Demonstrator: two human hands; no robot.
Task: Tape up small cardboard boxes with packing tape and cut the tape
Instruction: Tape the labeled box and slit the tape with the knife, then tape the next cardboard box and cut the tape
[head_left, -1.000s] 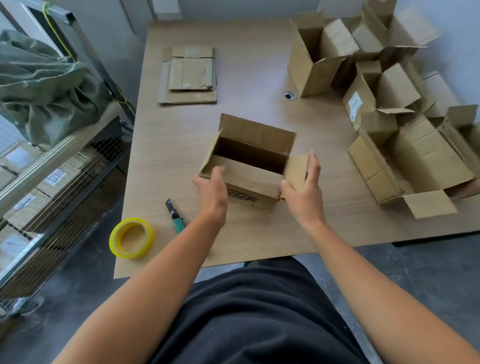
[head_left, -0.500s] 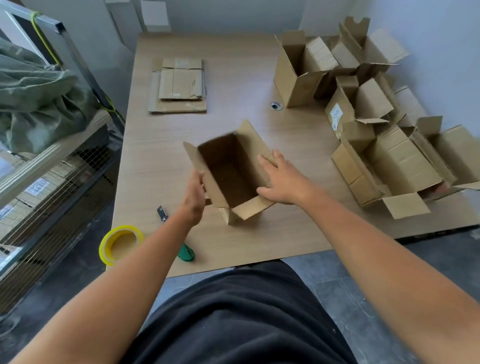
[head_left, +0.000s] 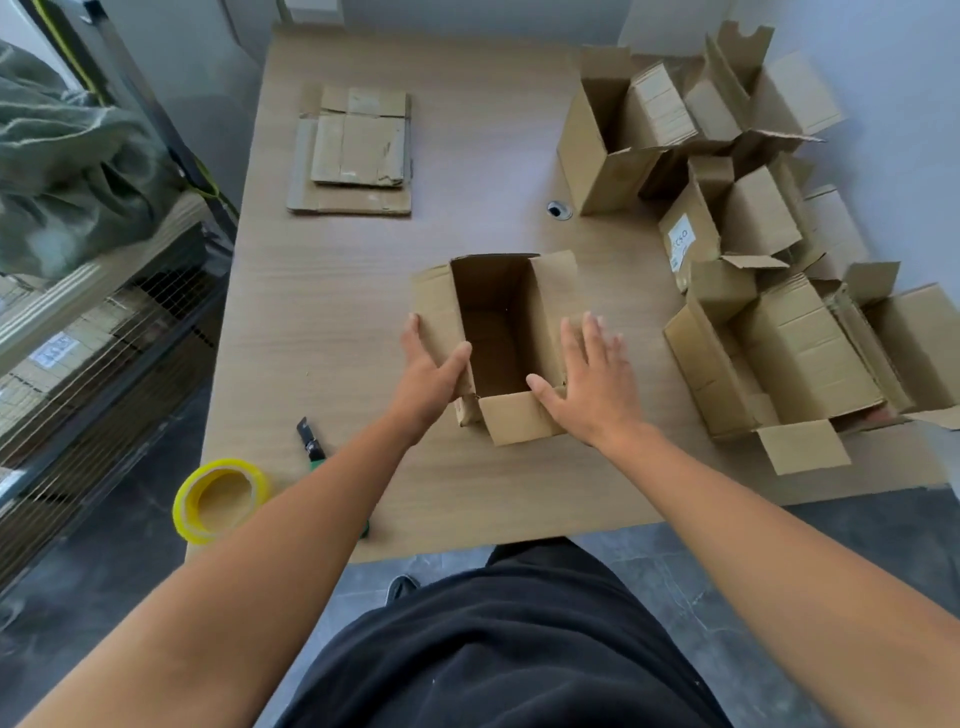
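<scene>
So the box sits open-side up in the middle of the table, right in front of the person, with its long axis running straight away from them. That's the bit that matters: once the two long flaps fold in, the seam should run near-to-far, so tape would get pulled along that line.

The left hand lies on the left flap, thumb by the inner edge, fingers straight along the outer edge. It looks laid on rather than pinching, though the angle isn't great. The right hand is flat and spread on the right flap, thumb touching the near flap, which sticks out toward the person. Neither hand is holding anything.

The tape roll is at the near left corner of the table, well apart from the box and outside the left forearm, so the left hand is the nearer one for it. The cutter lies between roll and box, and its handle end is hidden under that forearm.

Hard to make out:
- The far flap.
- Whether the box's dark bottom is taped.
- The right fingertips, which are blurry.

Off to the right there's a pile of open boxes, with flattened cardboard at the far left.
</scene>
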